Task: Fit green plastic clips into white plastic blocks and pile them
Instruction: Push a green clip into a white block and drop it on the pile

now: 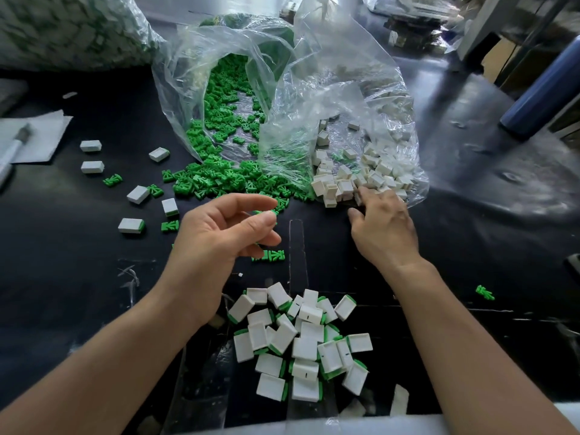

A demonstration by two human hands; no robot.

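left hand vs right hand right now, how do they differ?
The left hand shows its palm; the right hand shows its back. The left hand pinches a green clip between thumb and forefinger; the right hand's fingers rest on the white blocks at the clear bag mouth, grip unclear. Both are bare, over the black table.

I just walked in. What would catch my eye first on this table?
The flood of bright green clips spilling from a clear bag in the middle of the dark table, beside a second bag of white blocks. Nearer the person lies a heap of finished blocks, white with green edges. The left hand pinches one clip; the right hand reaches into the white blocks.
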